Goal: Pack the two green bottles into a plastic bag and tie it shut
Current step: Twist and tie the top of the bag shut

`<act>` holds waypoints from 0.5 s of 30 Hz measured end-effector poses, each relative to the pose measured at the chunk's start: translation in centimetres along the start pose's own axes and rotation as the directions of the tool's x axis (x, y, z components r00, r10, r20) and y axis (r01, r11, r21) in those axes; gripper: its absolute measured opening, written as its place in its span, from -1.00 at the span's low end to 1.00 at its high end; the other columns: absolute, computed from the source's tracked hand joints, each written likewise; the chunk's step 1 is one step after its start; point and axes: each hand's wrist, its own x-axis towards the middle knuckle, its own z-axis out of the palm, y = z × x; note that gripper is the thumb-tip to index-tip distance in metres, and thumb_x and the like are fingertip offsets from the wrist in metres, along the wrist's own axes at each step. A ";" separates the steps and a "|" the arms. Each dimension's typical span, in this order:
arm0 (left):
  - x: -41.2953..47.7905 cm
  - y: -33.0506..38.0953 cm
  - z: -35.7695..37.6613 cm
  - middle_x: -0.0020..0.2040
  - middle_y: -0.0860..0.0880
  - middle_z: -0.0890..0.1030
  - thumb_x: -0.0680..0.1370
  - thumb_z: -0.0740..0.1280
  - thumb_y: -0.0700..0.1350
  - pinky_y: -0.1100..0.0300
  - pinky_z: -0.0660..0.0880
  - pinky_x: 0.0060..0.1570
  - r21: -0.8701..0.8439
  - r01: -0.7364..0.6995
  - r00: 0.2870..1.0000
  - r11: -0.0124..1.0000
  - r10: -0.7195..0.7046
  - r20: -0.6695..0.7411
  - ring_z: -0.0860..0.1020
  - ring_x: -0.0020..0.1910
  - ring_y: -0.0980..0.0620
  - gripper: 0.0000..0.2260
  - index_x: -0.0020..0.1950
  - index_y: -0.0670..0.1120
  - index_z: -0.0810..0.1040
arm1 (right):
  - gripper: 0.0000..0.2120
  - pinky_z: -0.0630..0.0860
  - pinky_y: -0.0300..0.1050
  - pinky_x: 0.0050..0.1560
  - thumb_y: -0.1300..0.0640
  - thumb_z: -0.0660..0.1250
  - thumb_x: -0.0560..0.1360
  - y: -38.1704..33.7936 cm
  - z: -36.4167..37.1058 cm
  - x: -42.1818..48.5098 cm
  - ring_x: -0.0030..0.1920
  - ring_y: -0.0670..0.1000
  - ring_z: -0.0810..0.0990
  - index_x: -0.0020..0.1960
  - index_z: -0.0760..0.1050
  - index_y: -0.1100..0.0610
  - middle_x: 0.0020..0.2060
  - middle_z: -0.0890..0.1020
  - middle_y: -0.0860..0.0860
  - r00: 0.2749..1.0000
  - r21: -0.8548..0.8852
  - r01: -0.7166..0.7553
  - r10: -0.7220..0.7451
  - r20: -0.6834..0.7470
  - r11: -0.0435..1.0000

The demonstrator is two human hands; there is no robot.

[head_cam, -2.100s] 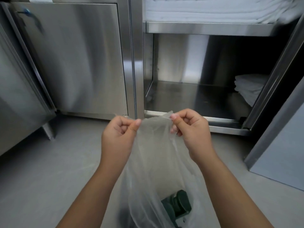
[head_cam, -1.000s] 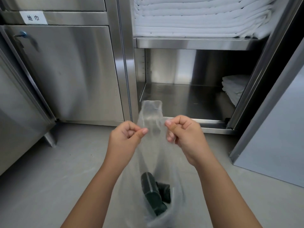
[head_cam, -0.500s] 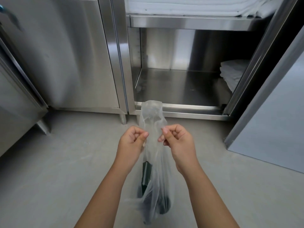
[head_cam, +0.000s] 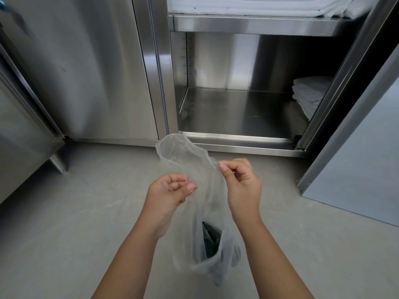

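Note:
A thin clear plastic bag (head_cam: 190,160) hangs between my hands above the grey floor. Dark green bottles (head_cam: 212,240) sit low in its bottom, blurred through the film, so I cannot tell them apart. My right hand (head_cam: 241,184) pinches the bag's upper edge between thumb and forefinger. My left hand (head_cam: 170,192) is lower and to the left, fingers curled with the thumb against the film at the bag's neck. The bag's open top flops up and away from me, past both hands.
A stainless steel cabinet (head_cam: 237,108) stands open ahead, with folded white towels (head_cam: 308,93) on its lower shelf and more on the shelf above. Its open door (head_cam: 356,130) juts out on the right. A shut steel door (head_cam: 86,72) is on the left.
My hands have drawn apart and shifted: the right rose, the left dropped. The bag's neck has twisted narrower and its loose top has tipped to the left.

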 end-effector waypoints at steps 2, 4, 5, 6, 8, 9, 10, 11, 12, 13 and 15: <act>-0.1 -0.1 0.0 -0.43 -0.01 0.64 0.41 0.32 -0.40 0.29 0.44 -0.29 -0.101 0.048 0.999 0.994 -0.049 -0.012 0.55 -0.45 0.15 -0.87 -0.21 -0.18 0.53 | -0.73 0.44 -0.38 -0.16 0.38 0.32 0.41 0.1 -0.1 0.2 -0.22 -0.16 0.53 -0.27 0.56 0.02 -0.24 0.53 0.01 1.000 0.022 0.024 -0.024 0.000 0.999; -0.1 0.1 0.0 -0.44 -0.02 0.64 0.40 0.32 -0.41 0.35 0.46 -0.36 -0.077 -0.023 0.998 0.997 0.018 -0.057 0.55 -0.45 0.13 -0.85 -0.27 -0.18 0.53 | -0.75 0.45 -0.35 -0.13 0.37 0.32 0.42 0.0 -0.1 0.3 -0.20 -0.15 0.54 -0.27 0.56 0.04 -0.23 0.54 0.02 0.999 0.059 0.043 -0.044 0.017 0.997; -0.1 0.2 0.1 -0.44 -0.01 0.64 0.39 0.33 -0.42 0.36 0.47 -0.36 -0.034 -0.081 0.993 0.996 0.077 -0.084 0.56 -0.45 0.13 -0.84 -0.28 -0.18 0.54 | -0.77 0.46 -0.34 -0.11 0.37 0.32 0.42 -0.1 -0.1 0.3 -0.18 -0.14 0.55 -0.27 0.55 0.06 -0.22 0.55 0.03 0.998 0.076 0.053 -0.055 0.026 0.996; -0.2 0.3 0.2 -0.44 -0.01 0.64 0.38 0.34 -0.43 0.36 0.48 -0.35 0.009 -0.138 0.984 0.990 0.138 -0.109 0.56 -0.44 0.13 -0.84 -0.30 -0.19 0.54 | -0.79 0.46 -0.33 -0.10 0.36 0.31 0.43 -0.2 -0.1 0.3 -0.15 -0.13 0.56 -0.27 0.54 0.09 -0.20 0.58 0.04 0.997 0.094 0.061 -0.065 0.034 0.994; -0.4 0.5 0.4 -0.43 0.03 0.64 0.35 0.37 -0.44 0.37 0.50 -0.31 0.103 -0.231 0.959 0.967 0.244 -0.141 0.57 -0.41 0.15 -0.82 -0.32 -0.17 0.56 | -0.82 0.46 -0.33 -0.07 0.35 0.29 0.45 -0.8 0.0 0.3 -0.11 -0.12 0.58 -0.26 0.52 0.13 -0.16 0.61 0.06 0.996 0.127 0.072 -0.078 0.048 0.989; -0.5 0.5 0.5 -0.42 0.05 0.64 0.35 0.39 -0.42 0.38 0.50 -0.29 0.162 -0.272 0.943 0.948 0.297 -0.151 0.57 -0.38 0.17 -0.80 -0.33 -0.13 0.57 | -0.82 0.46 -0.34 -0.06 0.37 0.27 0.45 -1.2 0.1 0.3 -0.10 -0.13 0.59 -0.26 0.51 0.15 -0.15 0.62 0.06 0.995 0.141 0.078 -0.086 0.058 0.987; -0.7 0.6 0.5 -0.39 0.05 0.64 0.34 0.40 -0.41 0.39 0.49 -0.25 0.230 -0.321 0.921 0.919 0.359 -0.152 0.57 -0.34 0.19 -0.78 -0.34 -0.09 0.58 | -0.80 0.47 -0.34 -0.05 0.39 0.25 0.46 -1.6 0.2 0.2 -0.09 -0.13 0.60 -0.25 0.50 0.16 -0.14 0.63 0.06 0.993 0.154 0.087 -0.099 0.071 0.984; -0.8 0.7 0.5 -0.36 0.04 0.62 0.34 0.42 -0.39 0.42 0.47 -0.20 0.307 -0.377 0.891 0.874 0.433 -0.139 0.56 -0.30 0.21 -0.77 -0.34 -0.05 0.58 | -0.80 0.48 -0.34 -0.04 0.39 0.24 0.46 -1.9 0.3 0.2 -0.07 -0.13 0.60 -0.25 0.50 0.16 -0.14 0.63 0.05 0.990 0.161 0.098 -0.113 0.089 0.982; -0.9 0.8 0.4 -0.29 0.05 0.59 0.34 0.44 -0.36 0.44 0.43 -0.16 0.389 -0.430 0.853 0.814 0.508 -0.118 0.54 -0.24 0.23 -0.76 -0.34 -0.01 0.57 | -0.80 0.48 -0.33 -0.03 0.38 0.24 0.47 -2.2 0.4 0.0 -0.05 -0.12 0.61 -0.25 0.50 0.15 -0.13 0.64 0.03 0.985 0.162 0.110 -0.129 0.112 0.981; -0.9 0.8 0.3 -0.22 0.08 0.53 0.34 0.45 -0.30 0.46 0.40 -0.13 0.466 -0.470 0.815 0.750 0.571 -0.097 0.51 -0.19 0.24 -0.77 -0.33 0.03 0.56 | -0.80 0.49 -0.31 -0.01 0.36 0.24 0.47 -2.4 0.5 -0.1 -0.03 -0.10 0.62 -0.24 0.50 0.12 -0.12 0.65 0.01 0.980 0.158 0.121 -0.143 0.136 0.980; -1.1 1.2 0.3 -0.15 0.15 0.46 0.34 0.45 -0.14 0.49 0.35 -0.09 0.550 -0.526 0.751 0.648 0.658 -0.056 0.47 -0.10 0.27 -0.83 -0.31 0.10 0.53 | -0.80 0.49 -0.29 0.01 0.31 0.23 0.47 -2.8 0.7 -0.3 0.00 -0.05 0.62 -0.22 0.50 0.05 -0.11 0.67 0.00 0.971 0.161 0.130 -0.159 0.179 0.978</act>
